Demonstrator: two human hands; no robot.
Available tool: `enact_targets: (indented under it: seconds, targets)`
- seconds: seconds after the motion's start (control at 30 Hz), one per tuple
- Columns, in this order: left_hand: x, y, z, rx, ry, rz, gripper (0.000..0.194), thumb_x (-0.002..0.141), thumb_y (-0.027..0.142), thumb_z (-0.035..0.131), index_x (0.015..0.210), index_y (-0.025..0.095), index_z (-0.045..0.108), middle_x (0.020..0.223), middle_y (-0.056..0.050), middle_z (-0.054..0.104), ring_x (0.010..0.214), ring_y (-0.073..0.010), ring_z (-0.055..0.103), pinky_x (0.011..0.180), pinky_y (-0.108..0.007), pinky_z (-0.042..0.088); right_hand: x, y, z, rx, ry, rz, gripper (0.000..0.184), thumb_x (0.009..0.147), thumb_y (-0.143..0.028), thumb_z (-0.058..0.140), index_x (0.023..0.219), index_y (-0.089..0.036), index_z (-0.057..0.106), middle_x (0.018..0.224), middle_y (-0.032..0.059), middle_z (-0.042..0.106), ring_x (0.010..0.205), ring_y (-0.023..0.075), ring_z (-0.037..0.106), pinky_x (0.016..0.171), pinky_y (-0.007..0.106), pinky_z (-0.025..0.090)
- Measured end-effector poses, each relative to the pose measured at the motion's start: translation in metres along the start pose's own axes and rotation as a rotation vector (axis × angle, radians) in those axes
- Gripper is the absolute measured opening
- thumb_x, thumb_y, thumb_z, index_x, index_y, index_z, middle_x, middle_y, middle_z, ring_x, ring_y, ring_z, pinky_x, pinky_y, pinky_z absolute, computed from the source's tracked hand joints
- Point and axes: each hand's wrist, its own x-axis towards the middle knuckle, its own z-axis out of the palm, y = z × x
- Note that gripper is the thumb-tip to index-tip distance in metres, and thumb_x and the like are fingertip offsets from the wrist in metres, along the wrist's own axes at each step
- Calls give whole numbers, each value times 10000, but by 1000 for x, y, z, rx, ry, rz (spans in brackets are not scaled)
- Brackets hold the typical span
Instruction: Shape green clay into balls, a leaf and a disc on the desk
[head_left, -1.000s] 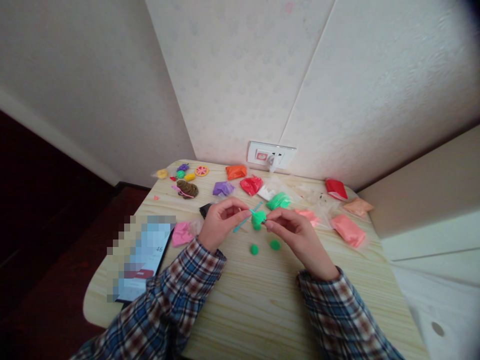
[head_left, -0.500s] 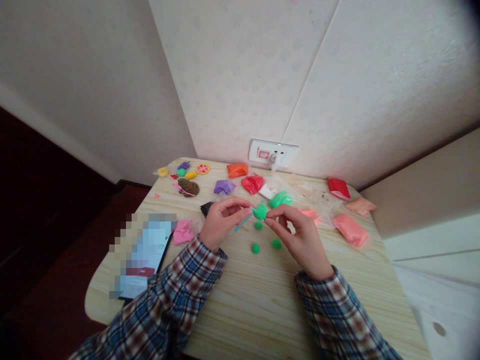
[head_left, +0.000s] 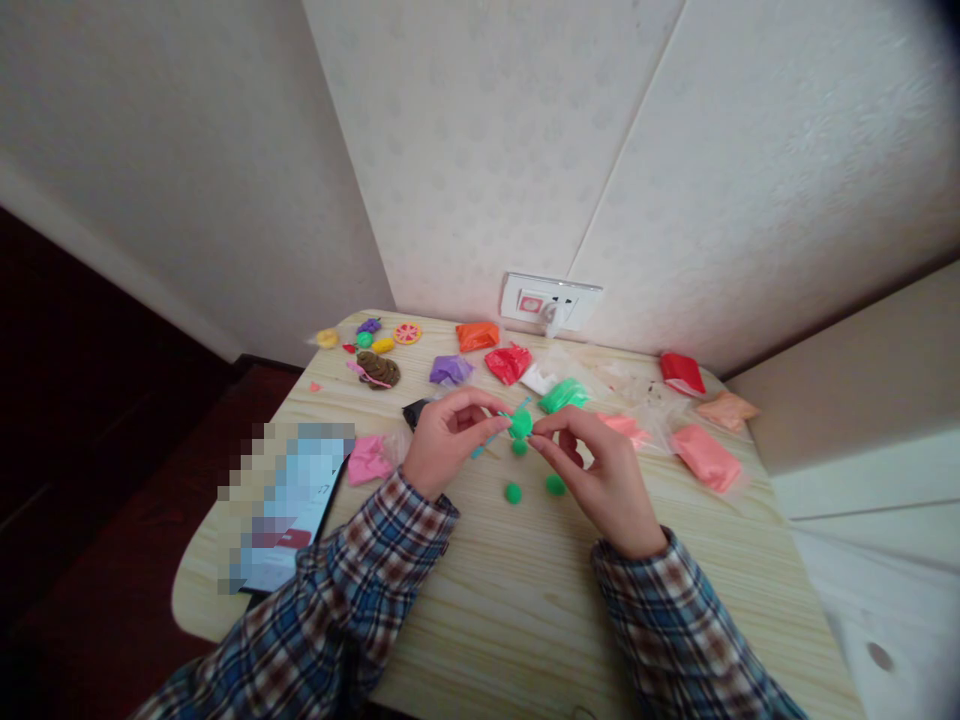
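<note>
Pale, faintly patterned wallpaper [head_left: 480,150] rises along the far edge of a wood-grained table [head_left: 487,620] with rounded corners. By its left edge lies a flat, glassy device [head_left: 292,510], partly pixelated, with a pillowy pink packet [head_left: 367,458] just beside it. Toward the far left corner sit a knobbly purple cluster [head_left: 369,326], a ridged brown coil [head_left: 380,370] draped with a pink strand, and a round disc [head_left: 407,333] marked like a citrus slice.

Next, the left hand [head_left: 450,440], plaid-sleeved, pinches the left side of a matt green lump [head_left: 520,425] over the table's middle. Past it, toward the far edge, lie purple [head_left: 450,370], orange [head_left: 477,336] and red packets [head_left: 508,364] in creased plastic. Behind the lump shows a thin blue stick [head_left: 478,452]; whether it is held, I cannot tell. Nearer the front edge rest a smooth green ball [head_left: 513,493] and a flattened green piece [head_left: 555,485].

Opposite, the right hand [head_left: 600,470] grips the lump's right side between thumb and fingertips; the hands are near but apart. Toward the right edge spreads a puffy coral packet [head_left: 706,457].
</note>
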Motion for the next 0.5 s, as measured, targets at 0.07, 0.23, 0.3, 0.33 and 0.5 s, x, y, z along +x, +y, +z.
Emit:
enact_targets:
  seconds: [0.07, 0.23, 0.3, 0.33, 0.5]
  targets:
    - [0, 0, 0, 5, 5, 17, 139, 667, 265, 733, 728, 148, 691, 618, 15, 561, 539, -82, 458, 482, -198, 359, 0, 0, 0, -2, -2, 2, 67, 858, -236, 577, 818, -196, 614, 706, -17, 582, 544, 100, 432, 492, 227, 366]
    - [0, 1, 1, -17, 12, 38, 141, 659, 257, 751, 710, 143, 686, 634, 18, 570, 527, -70, 459, 473, -191, 359, -1, 0, 0, 9, -15, 28, 81, 861, -261, 564, 876, -198, 614, 706, -13, 584, 538, 103, 439, 490, 232, 368]
    - [1, 1, 1, -22, 10, 34, 155, 652, 267, 761, 712, 142, 689, 635, 18, 571, 523, -68, 458, 471, -191, 359, -1, 0, 0, 15, -19, 41, 111, 862, -268, 560, 937, -200, 604, 695, -16, 575, 535, 107, 439, 489, 234, 368]
    - [1, 2, 1, -20, 9, 33, 159, 655, 273, 759, 714, 141, 692, 636, 17, 572, 522, -68, 457, 471, -193, 359, -1, 0, 0, 13, -19, 44, 124, 864, -269, 556, 956, -199, 599, 690, -16, 570, 537, 109, 440, 493, 236, 369]
    - [0, 3, 1, -20, -12, 23, 165, 661, 272, 750, 746, 140, 700, 656, 5, 601, 533, -76, 473, 477, -196, 367, -1, -1, -1, -33, -7, 14, 91, 877, -248, 525, 885, -195, 598, 722, 1, 591, 587, 119, 469, 562, 249, 399]
